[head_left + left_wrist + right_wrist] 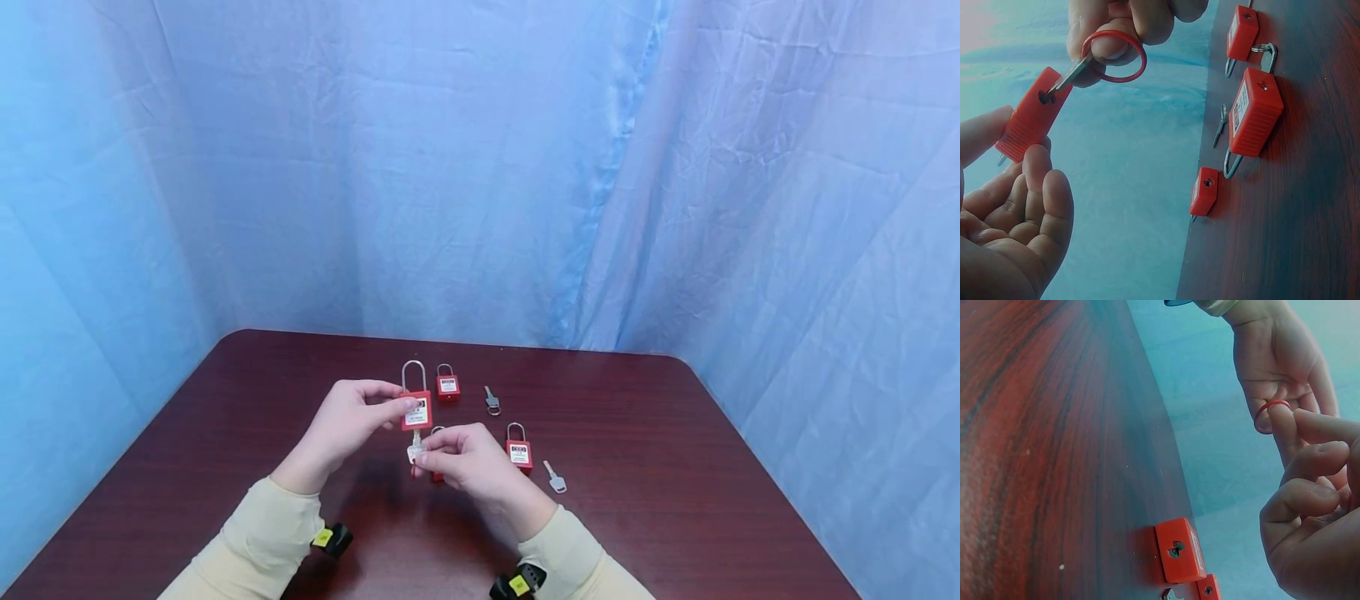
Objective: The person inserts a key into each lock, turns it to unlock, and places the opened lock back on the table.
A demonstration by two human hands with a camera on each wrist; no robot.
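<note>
Behind, a blue curtain (480, 167) hangs around the dark wooden bench (675, 500). Above its middle, the left hand (345, 425) pinches a red padlock (416, 410) by its body, shackle upward. Just below, the right hand (461, 457) grips a key (1072, 74) set in the padlock's keyhole. Three smaller padlocks (447, 385) and two loose keys (491, 400) lie nearby on the bench.

Two small red padlocks (447, 384) (519, 451) and two loose keys (491, 400) (555, 478) lie on the dark wooden table (675, 467).
</note>
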